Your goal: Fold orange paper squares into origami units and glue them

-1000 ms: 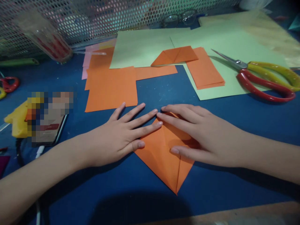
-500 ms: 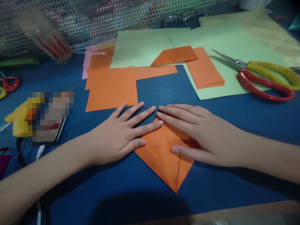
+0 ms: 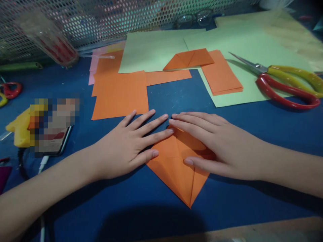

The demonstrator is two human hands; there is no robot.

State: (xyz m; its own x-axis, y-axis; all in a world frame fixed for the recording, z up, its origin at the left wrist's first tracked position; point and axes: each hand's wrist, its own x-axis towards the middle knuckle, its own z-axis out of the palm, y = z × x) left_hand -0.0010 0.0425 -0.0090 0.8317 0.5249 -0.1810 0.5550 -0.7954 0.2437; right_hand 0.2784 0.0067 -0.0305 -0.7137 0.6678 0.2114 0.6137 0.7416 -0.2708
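Observation:
A creased sheet of orange paper [image 3: 174, 174] lies on the blue table, one corner pointing toward me. My left hand [image 3: 126, 148] rests flat with spread fingers; its thumb and index finger touch the paper's left side and top corner. Over the right side of the sheet is my right hand [image 3: 217, 144], fingers stretched out and close together, the thumb laid apart on the paper. Part of the top and right of the sheet is hidden under that hand. The fingertips of both hands nearly meet at the top corner.
Orange sheets [image 3: 121, 97] lie beyond my left hand. Behind are green sheets [image 3: 156, 50], a folded orange piece [image 3: 189, 58] and a stack of orange rectangles [image 3: 223, 75]. Scissors [image 3: 287, 82] lie at the right. A phone [image 3: 54, 144], yellow glue gun [image 3: 21, 129] and jar [image 3: 55, 47] stand left.
Hardly anything differs. My left thumb and index finger have shifted very slightly; both hands stay on the orange paper.

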